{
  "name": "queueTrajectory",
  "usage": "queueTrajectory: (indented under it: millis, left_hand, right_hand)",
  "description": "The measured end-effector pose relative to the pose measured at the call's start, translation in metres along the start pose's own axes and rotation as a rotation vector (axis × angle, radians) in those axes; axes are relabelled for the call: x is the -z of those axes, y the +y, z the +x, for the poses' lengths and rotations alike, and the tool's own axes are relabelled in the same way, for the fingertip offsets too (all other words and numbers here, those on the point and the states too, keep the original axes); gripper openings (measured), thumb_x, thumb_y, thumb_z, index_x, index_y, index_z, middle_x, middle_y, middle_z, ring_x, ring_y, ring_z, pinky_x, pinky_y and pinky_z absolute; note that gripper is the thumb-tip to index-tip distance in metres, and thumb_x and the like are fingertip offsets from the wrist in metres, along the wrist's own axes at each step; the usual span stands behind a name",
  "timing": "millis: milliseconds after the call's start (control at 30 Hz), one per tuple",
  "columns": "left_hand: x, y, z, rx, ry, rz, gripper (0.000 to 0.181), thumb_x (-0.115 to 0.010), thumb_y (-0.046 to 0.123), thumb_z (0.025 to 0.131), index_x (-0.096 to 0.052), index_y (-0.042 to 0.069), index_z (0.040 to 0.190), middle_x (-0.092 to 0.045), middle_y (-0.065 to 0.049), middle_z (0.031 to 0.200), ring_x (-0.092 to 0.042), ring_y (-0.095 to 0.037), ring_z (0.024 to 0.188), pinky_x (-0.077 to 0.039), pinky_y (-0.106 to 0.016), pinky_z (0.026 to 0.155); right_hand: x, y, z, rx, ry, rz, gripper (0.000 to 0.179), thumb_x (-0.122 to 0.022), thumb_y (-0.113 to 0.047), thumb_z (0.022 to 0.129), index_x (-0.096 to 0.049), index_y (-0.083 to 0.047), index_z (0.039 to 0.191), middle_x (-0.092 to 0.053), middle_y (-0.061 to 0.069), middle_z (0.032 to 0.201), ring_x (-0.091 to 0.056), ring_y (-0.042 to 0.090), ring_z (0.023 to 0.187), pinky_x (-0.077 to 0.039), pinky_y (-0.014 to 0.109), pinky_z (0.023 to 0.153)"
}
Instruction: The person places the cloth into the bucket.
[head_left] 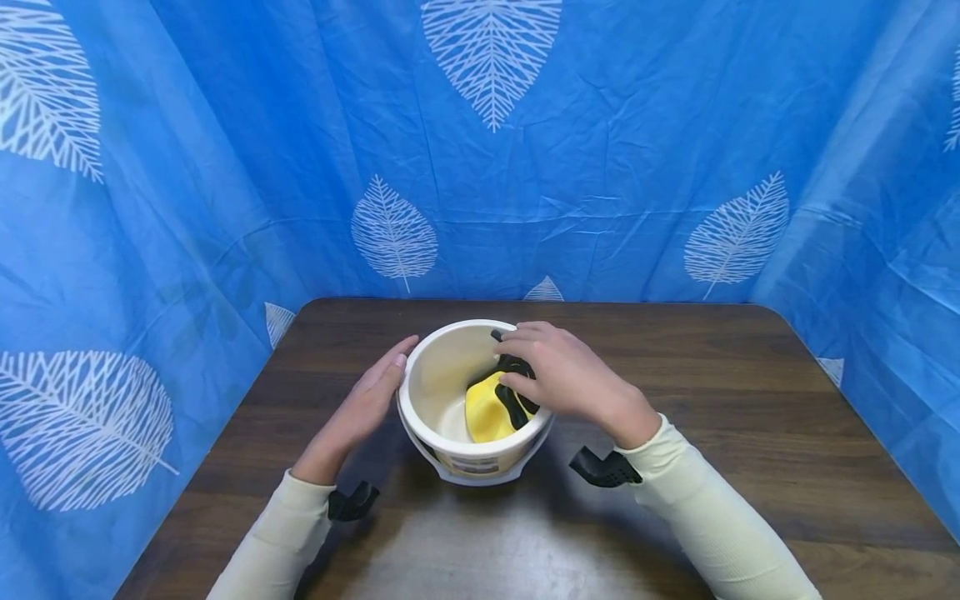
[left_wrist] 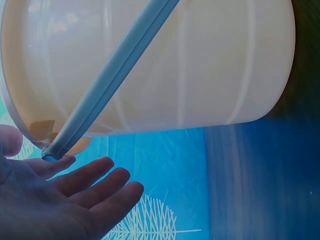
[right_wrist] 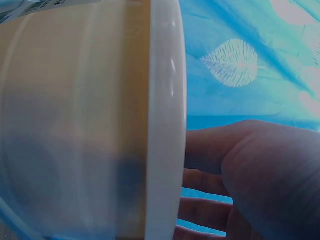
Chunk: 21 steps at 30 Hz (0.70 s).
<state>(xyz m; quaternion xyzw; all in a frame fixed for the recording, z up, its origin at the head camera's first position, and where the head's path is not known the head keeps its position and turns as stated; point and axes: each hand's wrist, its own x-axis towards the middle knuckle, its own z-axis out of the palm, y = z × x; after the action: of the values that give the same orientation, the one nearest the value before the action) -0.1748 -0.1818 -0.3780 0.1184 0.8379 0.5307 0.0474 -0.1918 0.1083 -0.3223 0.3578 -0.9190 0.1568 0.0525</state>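
A white plastic bucket (head_left: 432, 354) stands upright on the table, its handle (left_wrist: 115, 75) hanging down along the side. Inside it lies a soft-looking yellow and black item (head_left: 487, 408); its exact kind is unclear. My left hand (head_left: 367, 400) is at the bucket's left side, fingers extended near the rim and handle end. Over the right rim reaches my right hand (head_left: 558, 371), thumb and fingers spread apart above the black parts of the item. In the right wrist view the bucket wall hides the fingertips of that hand, so contact with the item cannot be seen.
The brown wooden table (head_left: 712, 400) has rounded far corners. Behind it and at both sides hangs a blue curtain (head_left: 600, 167) with white leaf prints. A printed label (head_left: 476, 465) is on the bucket's near side. Each wrist bears a black mount (head_left: 606, 468).
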Motion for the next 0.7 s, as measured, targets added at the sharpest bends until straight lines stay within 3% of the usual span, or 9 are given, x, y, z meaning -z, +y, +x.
queueTrajectory:
  millis: [700]
  left_hand:
    - [0.0052,0.0024,0.0009,-0.016,0.030,0.077,0.056,-0.029,0.036,0.112,-0.029,0.007,0.160,-0.033,-0.019,0.161,-0.026,-0.038,0.150,-0.021,-0.059,0.118]
  right_hand:
    - [0.0020,0.0083,-0.0082,-0.068,0.044,0.010,0.049,-0.073,-0.031,0.095,-0.065,-0.007,0.136,-0.058,0.016,0.143,-0.044,0.037,0.140,-0.034,0.056,0.114]
